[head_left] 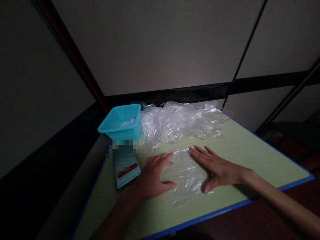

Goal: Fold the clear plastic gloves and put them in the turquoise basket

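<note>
A clear plastic bag (188,176) lies on the table between my two hands, smoother at its far end and wrinkled toward me. My right hand (212,168) rests on its right side with the fingers stretched out. At the left edge is my left hand (156,176), thumb and fingers apart, its fingertips close to the plastic; whether they touch it I cannot tell. Behind both hands, a loose heap of clear plastic bags (180,121) spreads along the back of the table.
A turquoise plastic basin (120,133) with something whitish inside stands at the back left. In front of it lies a phone (128,176), its screen partly blurred out. The pale green table (250,156) has a blue edge and meets cabinet panels (162,50) behind.
</note>
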### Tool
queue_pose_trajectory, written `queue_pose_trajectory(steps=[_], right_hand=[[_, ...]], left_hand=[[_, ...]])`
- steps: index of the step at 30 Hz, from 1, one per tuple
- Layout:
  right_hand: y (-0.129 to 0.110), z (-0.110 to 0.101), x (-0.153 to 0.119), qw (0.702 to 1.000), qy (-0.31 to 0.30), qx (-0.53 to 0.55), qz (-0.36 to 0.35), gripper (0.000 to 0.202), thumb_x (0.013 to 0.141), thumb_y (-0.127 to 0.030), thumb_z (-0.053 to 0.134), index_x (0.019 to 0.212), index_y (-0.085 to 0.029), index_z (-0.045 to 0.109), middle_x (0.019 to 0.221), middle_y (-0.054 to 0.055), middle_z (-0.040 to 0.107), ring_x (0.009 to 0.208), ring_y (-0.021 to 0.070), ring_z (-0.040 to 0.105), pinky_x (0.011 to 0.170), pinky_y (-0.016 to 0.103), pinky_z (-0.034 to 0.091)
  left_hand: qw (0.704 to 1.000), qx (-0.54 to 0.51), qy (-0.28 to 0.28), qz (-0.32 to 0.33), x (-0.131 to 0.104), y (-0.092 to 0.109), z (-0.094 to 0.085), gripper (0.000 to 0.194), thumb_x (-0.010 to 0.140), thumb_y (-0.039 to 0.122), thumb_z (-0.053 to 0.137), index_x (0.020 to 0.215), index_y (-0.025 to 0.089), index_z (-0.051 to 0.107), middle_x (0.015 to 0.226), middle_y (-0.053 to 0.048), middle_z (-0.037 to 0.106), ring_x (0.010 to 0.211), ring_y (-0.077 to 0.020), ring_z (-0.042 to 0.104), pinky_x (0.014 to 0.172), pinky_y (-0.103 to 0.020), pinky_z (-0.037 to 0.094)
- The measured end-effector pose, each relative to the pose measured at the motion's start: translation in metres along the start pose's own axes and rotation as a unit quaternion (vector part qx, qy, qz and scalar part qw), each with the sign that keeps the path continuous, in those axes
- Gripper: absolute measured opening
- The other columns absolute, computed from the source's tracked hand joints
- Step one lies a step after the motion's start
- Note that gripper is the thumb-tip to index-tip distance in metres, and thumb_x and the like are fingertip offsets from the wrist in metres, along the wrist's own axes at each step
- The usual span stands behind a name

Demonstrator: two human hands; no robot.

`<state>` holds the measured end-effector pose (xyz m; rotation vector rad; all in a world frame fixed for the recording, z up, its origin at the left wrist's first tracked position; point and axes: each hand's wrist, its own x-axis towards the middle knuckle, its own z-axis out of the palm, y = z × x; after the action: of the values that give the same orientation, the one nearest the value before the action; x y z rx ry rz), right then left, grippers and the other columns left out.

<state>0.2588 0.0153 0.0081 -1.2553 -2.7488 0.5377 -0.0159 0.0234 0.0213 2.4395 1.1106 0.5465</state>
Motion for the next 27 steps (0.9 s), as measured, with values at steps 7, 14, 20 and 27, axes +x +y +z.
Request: queue_pose_trajectory(steps=[7, 14, 20, 27], right_hand=[[0.000, 0.000, -0.001, 1.000, 0.001, -0.008, 0.006, 0.109, 0.066, -0.069, 0.055, 0.144, -0.018, -0.002, 0.150, 0.013, 0.003, 0.135, 0.0332, -0.001, 0.106, 0.055, -0.002], [0.003, -0.001, -0.005, 1.000, 0.006, -0.005, 0.011, 0.108, 0.067, -0.070, 0.054, 0.143, -0.018, -0.001, 0.150, 0.013, 0.003, 0.135, 0.0331, -0.001, 0.106, 0.055, -0.002], [0.005, -0.002, -0.009, 1.000, -0.004, -0.015, 0.021, 0.109, 0.066, -0.072, 0.053, 0.144, -0.017, -0.001, 0.149, 0.013, 0.002, 0.135, 0.0323, -0.001, 0.107, 0.054, -0.002], [0.009, 0.000, -0.014, 0.999, 0.015, -0.020, 0.019, 0.112, 0.063, -0.074, 0.053, 0.144, -0.017, -0.001, 0.149, 0.013, 0.002, 0.135, 0.0320, 0.001, 0.108, 0.051, -0.002]], left_hand=[[1.000, 0.007, 0.007, -0.001, 0.000, 0.000, 0.000, 0.085, 0.058, 0.021, 0.075, 0.131, 0.028, 0.032, 0.110, -0.001, 0.063, 0.110, -0.0280, 0.049, 0.096, -0.044, 0.034], [1.000, 0.010, -0.002, -0.008, 0.001, 0.002, -0.001, 0.085, 0.057, 0.020, 0.076, 0.130, 0.026, 0.033, 0.110, -0.001, 0.063, 0.108, -0.0273, 0.051, 0.095, -0.044, 0.035], [1.000, 0.009, 0.001, -0.007, 0.001, 0.002, -0.001, 0.085, 0.057, 0.019, 0.077, 0.130, 0.026, 0.034, 0.109, -0.001, 0.063, 0.108, -0.0278, 0.051, 0.095, -0.044, 0.035], [1.000, 0.009, 0.001, -0.009, 0.000, -0.001, 0.001, 0.085, 0.057, 0.019, 0.076, 0.130, 0.026, 0.032, 0.110, -0.001, 0.063, 0.110, -0.0269, 0.050, 0.096, -0.043, 0.033]])
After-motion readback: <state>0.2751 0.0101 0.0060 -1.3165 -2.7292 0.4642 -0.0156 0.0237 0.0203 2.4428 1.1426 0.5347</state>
